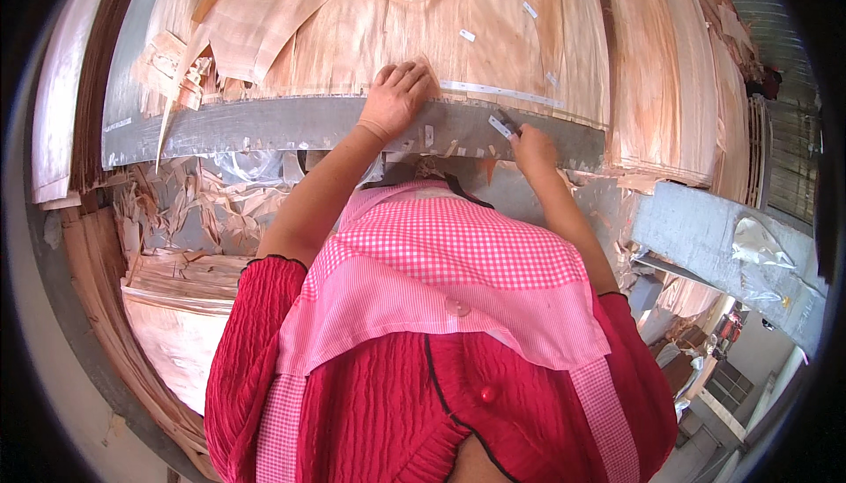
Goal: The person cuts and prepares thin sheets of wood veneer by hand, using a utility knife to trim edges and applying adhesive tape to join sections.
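- Wood sheet [352, 42] lying on table [264, 123], beyond front edge.
- Left hand [398, 100]: fingers curling over sheet, grip unclear; should be pressing flat.
- Right hand [535, 148]: fingers gripping dark tool [506, 120] above table's edge; should be moving lightly.

There's a grey bench [264, 123] right by the grip of the right hand [533, 150]; just beyond, I see wood veneer sheets [502, 51] lying across it, and left of that grip, tape scraps [429, 137] dot its edge
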